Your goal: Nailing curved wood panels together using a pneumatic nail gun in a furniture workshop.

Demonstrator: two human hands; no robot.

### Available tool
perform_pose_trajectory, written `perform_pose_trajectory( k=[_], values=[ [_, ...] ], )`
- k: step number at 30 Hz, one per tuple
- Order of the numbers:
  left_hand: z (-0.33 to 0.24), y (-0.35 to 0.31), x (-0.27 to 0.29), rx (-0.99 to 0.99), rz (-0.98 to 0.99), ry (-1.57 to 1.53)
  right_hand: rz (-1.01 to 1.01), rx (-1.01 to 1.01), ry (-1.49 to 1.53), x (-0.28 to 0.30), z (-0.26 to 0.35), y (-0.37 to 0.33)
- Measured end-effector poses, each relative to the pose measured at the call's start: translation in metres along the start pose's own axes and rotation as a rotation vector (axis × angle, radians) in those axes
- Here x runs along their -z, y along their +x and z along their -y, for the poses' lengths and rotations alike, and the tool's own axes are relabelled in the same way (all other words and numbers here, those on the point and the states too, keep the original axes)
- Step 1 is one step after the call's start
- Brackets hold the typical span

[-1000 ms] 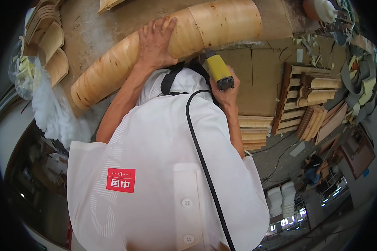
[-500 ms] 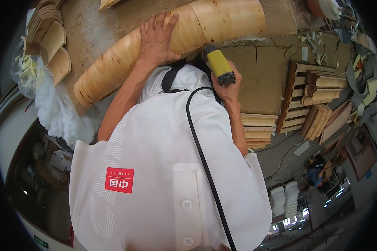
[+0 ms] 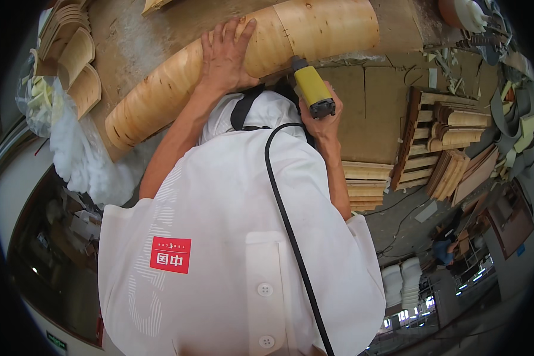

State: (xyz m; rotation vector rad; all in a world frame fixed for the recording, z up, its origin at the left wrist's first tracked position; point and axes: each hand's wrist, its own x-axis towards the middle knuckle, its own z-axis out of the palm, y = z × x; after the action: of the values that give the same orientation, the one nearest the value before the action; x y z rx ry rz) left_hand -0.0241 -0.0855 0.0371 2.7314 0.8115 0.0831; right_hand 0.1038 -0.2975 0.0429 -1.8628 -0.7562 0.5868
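A long curved plywood panel (image 3: 335, 28) arches across the table ahead of me, with a seam on its right part and small dark marks like staples along it. On the panel, left of that seam, my left hand (image 3: 224, 62) lies flat with fingers spread. My right hand (image 3: 330, 121) is wrapped round a yellow and black staple gun (image 3: 314, 86), partly hidden behind its body. The gun's dark nose meets the panel's near edge close to the seam; exact contact is hard to see. A black hose (image 3: 286, 213) runs back over my white shirt.
Curved plywood pieces (image 3: 77, 56) stack at the far left, beside white stuffing (image 3: 80, 160). A slatted wooden rack (image 3: 418, 139) with shaped boards (image 3: 457, 121) stands right. Below it are stacked boards (image 3: 365, 184) and floor cables. A person (image 3: 444, 249) is in the background.
The staple gun's nose has shifted slightly toward the panel edge near the seam. My left hand keeps its place on the panel. The background person has changed posture.
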Motion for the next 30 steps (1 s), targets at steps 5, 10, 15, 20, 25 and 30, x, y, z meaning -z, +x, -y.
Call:
perform_pose_trajectory(
  k=[5, 10, 15, 20, 25, 30],
  values=[
    [0.001, 0.000, -0.002, 0.003, 0.004, 0.009, 0.023, -0.034, 0.000, -0.001, 0.000, -0.003],
    [0.002, 0.000, -0.004, -0.008, -0.007, -0.008, 0.044, -0.051, -0.013, 0.000, 0.001, -0.004],
    [0.003, 0.004, 0.001, -0.028, -0.028, -0.013, -0.025, 0.022, -0.028, -0.001, -0.016, -0.009],
    [0.000, 0.001, 0.004, -0.009, 0.001, -0.001, -0.050, -0.025, 0.031, 0.000, -0.012, -0.011],
    [0.000, 0.001, 0.003, 0.005, 0.007, -0.009, -0.038, 0.003, 0.044, -0.001, -0.010, -0.007],
    [0.000, 0.001, 0.000, -0.003, -0.014, -0.003, -0.028, 0.023, 0.025, -0.002, -0.009, -0.006]
  ],
)
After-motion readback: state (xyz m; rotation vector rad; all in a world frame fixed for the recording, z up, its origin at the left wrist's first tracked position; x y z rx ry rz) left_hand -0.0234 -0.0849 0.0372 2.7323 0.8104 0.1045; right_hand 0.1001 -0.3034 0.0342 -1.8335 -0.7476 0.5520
